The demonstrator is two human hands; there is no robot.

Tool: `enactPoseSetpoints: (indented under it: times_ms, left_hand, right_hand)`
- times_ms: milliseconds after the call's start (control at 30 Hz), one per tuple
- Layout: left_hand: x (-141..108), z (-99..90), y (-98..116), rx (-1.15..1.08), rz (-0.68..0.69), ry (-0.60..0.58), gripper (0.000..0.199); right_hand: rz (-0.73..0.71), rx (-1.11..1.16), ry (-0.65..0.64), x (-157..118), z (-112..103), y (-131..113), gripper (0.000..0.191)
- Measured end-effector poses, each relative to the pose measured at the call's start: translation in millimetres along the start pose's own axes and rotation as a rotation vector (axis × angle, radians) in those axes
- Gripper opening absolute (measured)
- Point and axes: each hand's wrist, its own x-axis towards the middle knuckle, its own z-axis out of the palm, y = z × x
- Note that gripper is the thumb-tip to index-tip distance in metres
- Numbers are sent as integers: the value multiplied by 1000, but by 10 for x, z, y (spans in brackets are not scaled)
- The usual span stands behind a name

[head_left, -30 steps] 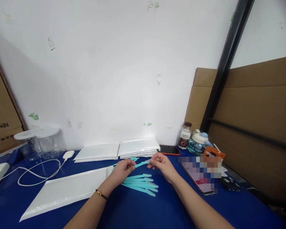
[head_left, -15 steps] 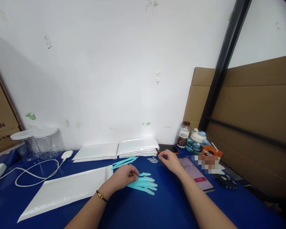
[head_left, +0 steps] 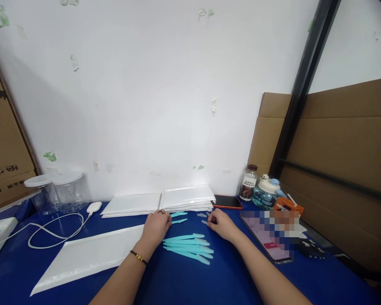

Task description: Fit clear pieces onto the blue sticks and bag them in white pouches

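My left hand (head_left: 155, 226) is closed at the far side of the table, its fingers bent over the end of a turquoise eyebrow razor (head_left: 179, 221). Beyond that razor lies another turquoise one (head_left: 179, 214). My right hand (head_left: 222, 225) pinches a small clear blade cap (head_left: 205, 222) between thumb and fingers. More translucent caps (head_left: 201, 214) lie just past its fingertips. Between my forearms, a fanned pile of several turquoise eyebrow razors (head_left: 189, 245) rests on the blue tabletop, their capped-looking pale ends pointing right.
White padded mailers (head_left: 187, 195) are stacked against the wall, and a single mailer (head_left: 92, 254) lies at left. A white cable (head_left: 55, 245) and clear jars (head_left: 69, 192) stand further left. At right are phones (head_left: 257, 233), a bottle (head_left: 248, 183), a teal jug (head_left: 265, 192) and an orange carton (head_left: 287, 207).
My left hand has moved away from the fanned razor pile to the razors behind it. My right hand has come down onto the clear caps and now pinches one. The view has shifted slightly.
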Motion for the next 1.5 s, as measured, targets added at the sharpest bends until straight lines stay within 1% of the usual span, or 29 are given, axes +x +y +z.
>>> enactPoseSetpoints:
  times_ms: [100, 200, 267, 400, 667, 1000, 1133, 1267, 1333, 1400, 1500]
  left_hand:
    - [1, -4, 25, 11, 62, -13, 25]
    - [-1, -3, 42, -69, 132, -45, 23]
    - [0, 8, 50, -102, 153, -55, 23]
    - [5, 31, 73, -97, 153, -52, 23]
    - [-5, 0, 169, -118, 162, -83, 21]
    - [9, 48, 132, -132, 170, -67, 22]
    - [6, 63, 194, -155, 185, -76, 21]
    - [-12, 52, 268, -180, 208, -114, 20]
    - [-19, 30, 266, -180, 206, -127, 20]
    - [-21, 6, 222, -159, 171, -103, 18]
    - [-15, -9, 95, -70, 23, 10, 18]
  right_hand:
    - [-43, 52, -26, -26, 25, -7, 3]
    - [-53, 131, -52, -52, 37, -45, 6]
    - [-39, 174, -73, -61, 33, -77, 8]
    - [-43, 201, -109, -61, 15, -144, 8]
    - [-85, 122, -88, -62, 16, -254, 10]
    - [-118, 129, -137, -81, -67, -263, 16]
    - [-154, 155, -142, -96, -29, -313, 17]
    - [-167, 186, -198, -108, 22, -337, 19]
    - [-175, 188, -215, -103, 16, -313, 17]
    - [-180, 139, -158, -89, -15, -273, 14]
    - [-185, -11, 24, -65, -72, -216, 20]
